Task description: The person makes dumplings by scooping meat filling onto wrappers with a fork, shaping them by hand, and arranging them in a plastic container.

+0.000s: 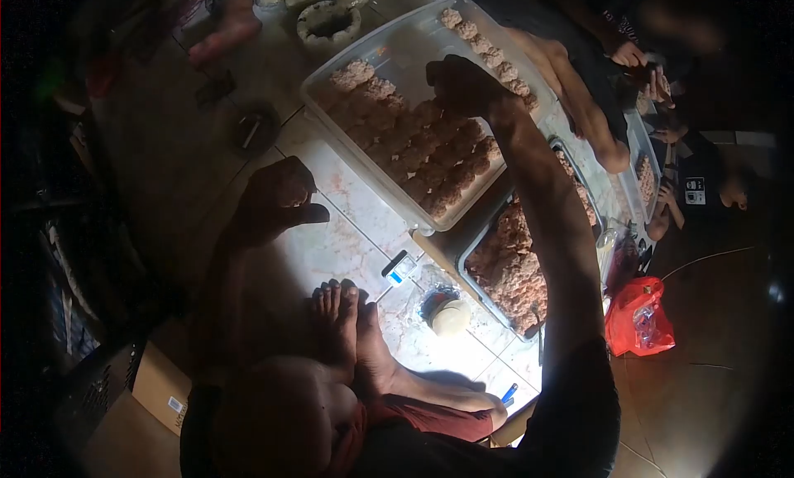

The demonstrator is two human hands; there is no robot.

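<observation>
My left hand point(277, 198) is raised over the tiled floor, left of a large clear plastic container point(376, 183). Its fingers curl around what looks like a pinkish lump of minced meat point(291, 192), with the thumb sticking out. Reaching across the container, my right hand point(465, 86) is closed in deep shadow; whatever it holds is hidden. Below and beside it sit rows of meat lumps point(451, 172), with another row point(496, 59) along the far right side. Under my right forearm is a tray point(484, 292) heaped with minced meat point(509, 259).
Near my feet point(351, 329) are a round pale-topped container point(451, 317), a small box point(399, 268) and a blue lighter-like object point(509, 393). A red plastic bag point(641, 319) lies right. Other people sit beyond, one person's hands point(649, 73) busy. An ashtray-like dish point(255, 131) stands left.
</observation>
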